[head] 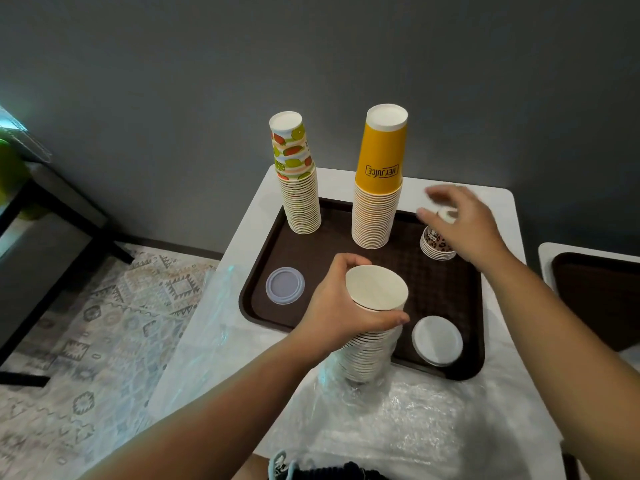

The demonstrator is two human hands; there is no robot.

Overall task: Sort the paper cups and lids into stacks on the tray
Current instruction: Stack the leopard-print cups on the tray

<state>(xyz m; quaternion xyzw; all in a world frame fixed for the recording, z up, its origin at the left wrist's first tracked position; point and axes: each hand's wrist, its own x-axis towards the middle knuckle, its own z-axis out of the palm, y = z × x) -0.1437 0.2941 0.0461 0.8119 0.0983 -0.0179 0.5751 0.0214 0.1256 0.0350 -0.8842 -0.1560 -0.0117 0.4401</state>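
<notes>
Now, left hand (341,306) gripping white cup stack (372,327), right hand (464,226) spread, blurred, over leopard cups (434,245).

The room was a bit dim, with soft, even light. The gray wall (311,64) looked brighter at the far left and right. Shadows under the cups on the tray (460,372) were faint. The plastic wrap (398,420) near me shone with little white glints. My right hand (460,226) looked smeared with blur. My arms bulged big near the bottom edge, and the corners looked bent.
</notes>
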